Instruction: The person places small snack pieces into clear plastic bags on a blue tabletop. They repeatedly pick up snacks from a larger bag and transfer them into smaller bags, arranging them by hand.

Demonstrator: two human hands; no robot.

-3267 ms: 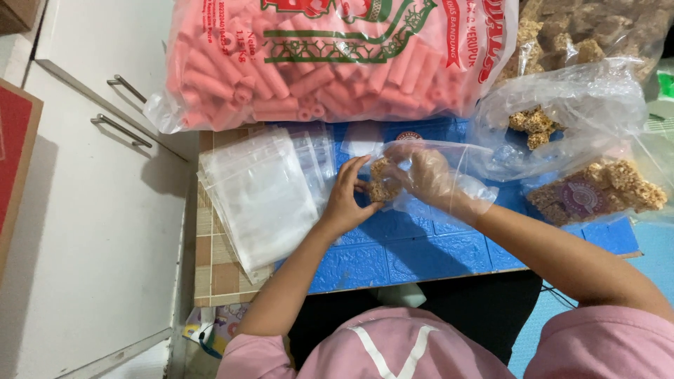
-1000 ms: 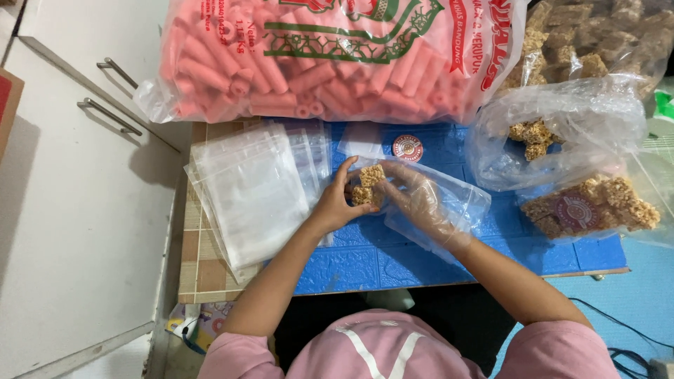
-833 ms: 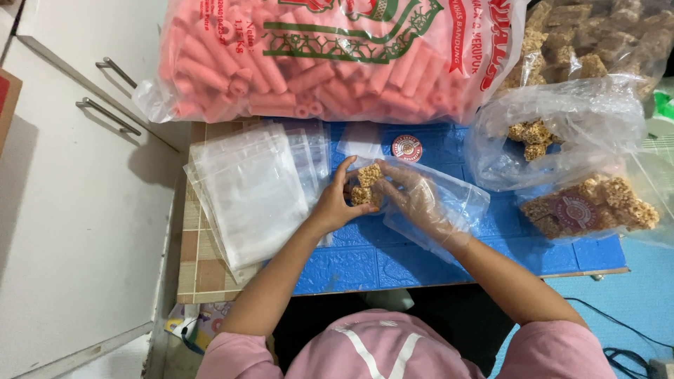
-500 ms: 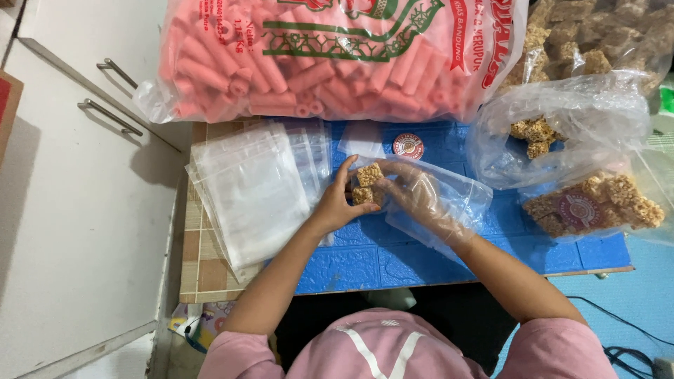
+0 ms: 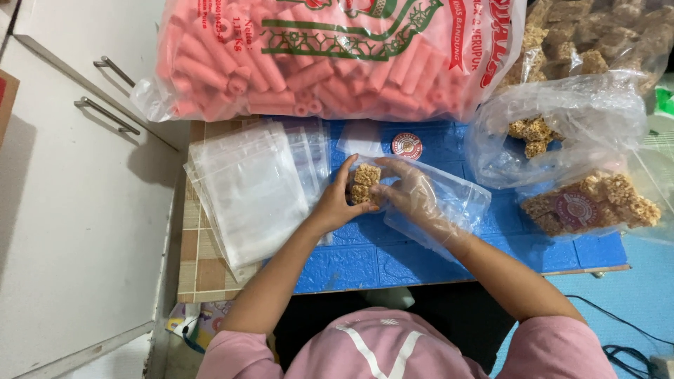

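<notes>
While curled, both hands (image 5: pixel 372 193) grip snack squares (image 5: pixel 364 183).

The person wears a pink short-sleeved top whose sleeves (image 5: pixel 228 354) end above the elbows, leaving both forearms bare. A pink head covering (image 5: pixel 382 347) fills the bottom middle of the view, marked with white stripes that meet in a V shape. The left hand (image 5: pixel 335 203) is bare. The right hand (image 5: pixel 414 196) is sheathed in a thin, clear, crinkled plastic glove reaching past the wrist.
</notes>
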